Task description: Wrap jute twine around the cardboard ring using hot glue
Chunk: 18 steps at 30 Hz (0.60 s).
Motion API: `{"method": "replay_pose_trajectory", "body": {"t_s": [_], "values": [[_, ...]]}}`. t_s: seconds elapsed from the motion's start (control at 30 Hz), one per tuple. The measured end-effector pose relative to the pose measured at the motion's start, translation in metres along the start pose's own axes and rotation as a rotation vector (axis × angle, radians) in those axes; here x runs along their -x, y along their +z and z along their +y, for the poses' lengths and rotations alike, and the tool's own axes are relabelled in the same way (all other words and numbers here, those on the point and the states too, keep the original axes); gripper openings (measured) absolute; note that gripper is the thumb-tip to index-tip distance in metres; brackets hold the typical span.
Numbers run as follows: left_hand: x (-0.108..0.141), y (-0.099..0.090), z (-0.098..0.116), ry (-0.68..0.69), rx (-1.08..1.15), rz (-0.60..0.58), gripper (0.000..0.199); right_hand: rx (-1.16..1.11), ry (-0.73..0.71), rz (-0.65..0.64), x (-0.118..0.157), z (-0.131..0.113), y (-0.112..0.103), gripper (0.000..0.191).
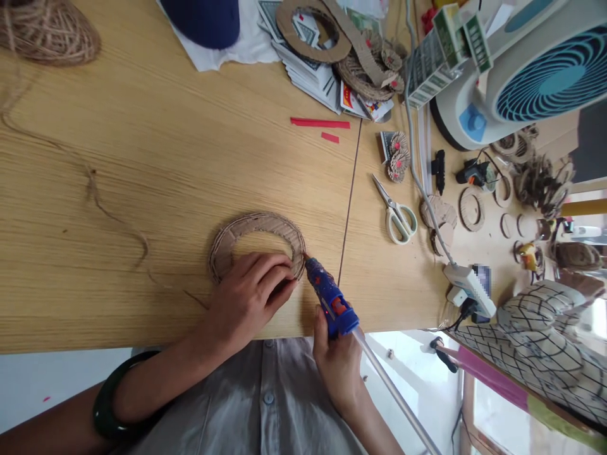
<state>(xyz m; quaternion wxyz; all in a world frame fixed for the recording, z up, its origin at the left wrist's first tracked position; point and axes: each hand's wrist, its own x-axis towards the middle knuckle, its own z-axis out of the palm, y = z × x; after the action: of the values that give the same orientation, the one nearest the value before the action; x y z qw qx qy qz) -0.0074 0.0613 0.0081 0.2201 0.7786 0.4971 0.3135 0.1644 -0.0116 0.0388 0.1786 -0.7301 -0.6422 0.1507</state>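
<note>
A flat cardboard ring [257, 222] with layered, corrugated edges lies on the table near its front edge. My left hand [246, 297] is closed on the ring's near side, fingers curled over it and covering that part. My right hand [337, 360] grips a blue hot glue gun [327, 287], its nozzle at the ring's right outer edge. A long translucent glue stick [396, 392] sticks out of the gun's back. A strand of brown twine [116, 218] runs across the table toward my left hand; its end there is hidden.
A twine ball [52, 31] sits at the far left. Red strips [320, 123], white-handled scissors [396, 212] and cardboard rosettes [398, 158] lie beyond the ring. Playing cards [310, 79], a fan [545, 76] and a power strip [469, 291] with a grey cable stand farther around.
</note>
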Motion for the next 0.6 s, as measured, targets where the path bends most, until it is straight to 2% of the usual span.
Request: {"method": "replay_pose_trajectory", "body": {"t_s": [0.13, 0.3, 0.6], "values": [[0.001, 0.000, 0.000, 0.007, 0.007, -0.001, 0.006, 0.060, -0.023, 0.029, 0.007, 0.002, -0.001, 0.027], [0.000, -0.001, -0.001, 0.008, -0.007, 0.005, 0.003, 0.060, -0.061, 0.046, -0.002, 0.001, 0.004, 0.033], [0.000, -0.001, 0.000, -0.002, 0.002, 0.003, 0.004, 0.051, 0.021, -0.005, 0.010, 0.004, 0.002, 0.034]]}}
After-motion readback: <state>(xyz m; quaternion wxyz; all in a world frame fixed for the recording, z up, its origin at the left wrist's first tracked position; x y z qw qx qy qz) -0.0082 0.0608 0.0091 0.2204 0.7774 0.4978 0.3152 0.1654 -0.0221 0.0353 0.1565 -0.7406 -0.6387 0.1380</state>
